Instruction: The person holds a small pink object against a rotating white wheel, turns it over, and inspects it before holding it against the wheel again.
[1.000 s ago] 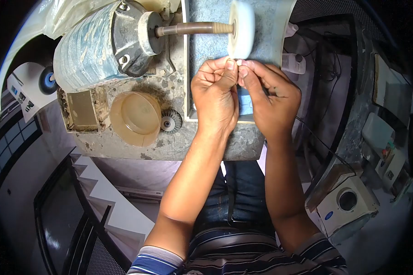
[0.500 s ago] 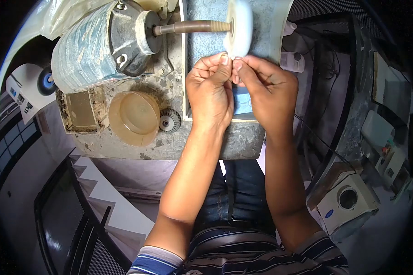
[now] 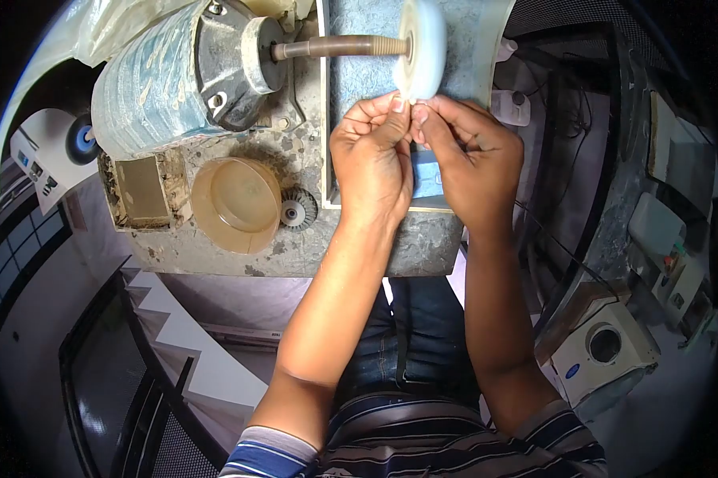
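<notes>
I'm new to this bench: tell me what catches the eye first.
The white buffing wheel at top centre, on a shaft from the dusty motor at upper left. Just below it, the left hand and right hand pinch something tiny against its rim. A round tan dish sits left of them.

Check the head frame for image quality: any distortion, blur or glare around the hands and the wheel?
Head view: strong fisheye, with black corners and bowed edges; the centre is sharp, left hand and right hand crisp; the white round cloth buffing wheel has soft, smeared edges and looks slightly overexposed; the translucent brown plastic lid shows no harsh glare; light is soft, shadows weak.
</notes>
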The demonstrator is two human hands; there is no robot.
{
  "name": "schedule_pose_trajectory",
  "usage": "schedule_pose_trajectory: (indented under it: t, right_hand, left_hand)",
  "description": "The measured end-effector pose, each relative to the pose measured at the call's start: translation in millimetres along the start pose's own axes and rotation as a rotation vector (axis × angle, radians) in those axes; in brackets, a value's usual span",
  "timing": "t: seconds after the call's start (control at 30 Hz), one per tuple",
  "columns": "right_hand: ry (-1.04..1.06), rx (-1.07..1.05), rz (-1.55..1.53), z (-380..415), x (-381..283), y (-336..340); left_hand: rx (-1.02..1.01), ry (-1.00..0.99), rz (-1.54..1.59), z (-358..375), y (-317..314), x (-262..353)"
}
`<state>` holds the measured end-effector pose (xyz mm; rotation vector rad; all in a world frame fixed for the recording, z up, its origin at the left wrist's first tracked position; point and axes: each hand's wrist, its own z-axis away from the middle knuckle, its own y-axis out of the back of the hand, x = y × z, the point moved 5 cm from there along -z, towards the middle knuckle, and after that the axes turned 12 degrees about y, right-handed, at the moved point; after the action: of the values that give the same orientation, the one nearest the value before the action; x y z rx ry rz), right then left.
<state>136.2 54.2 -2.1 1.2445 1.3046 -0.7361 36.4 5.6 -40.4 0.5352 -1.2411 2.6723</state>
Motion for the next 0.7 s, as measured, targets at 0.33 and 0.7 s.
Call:
schedule_pose_trajectory:
  t: [0.33,0.7]
  right_hand:
    - [-0.095,0.04,-0.249,7,4,1]
    - [-0.22,-0.011,-0.368,2,-3,3]
  left_hand:
    - [0.001,-0.034,-0.073,7,-5,0]
    - [-0.014,-0.067,-0.169,14,-5,3]
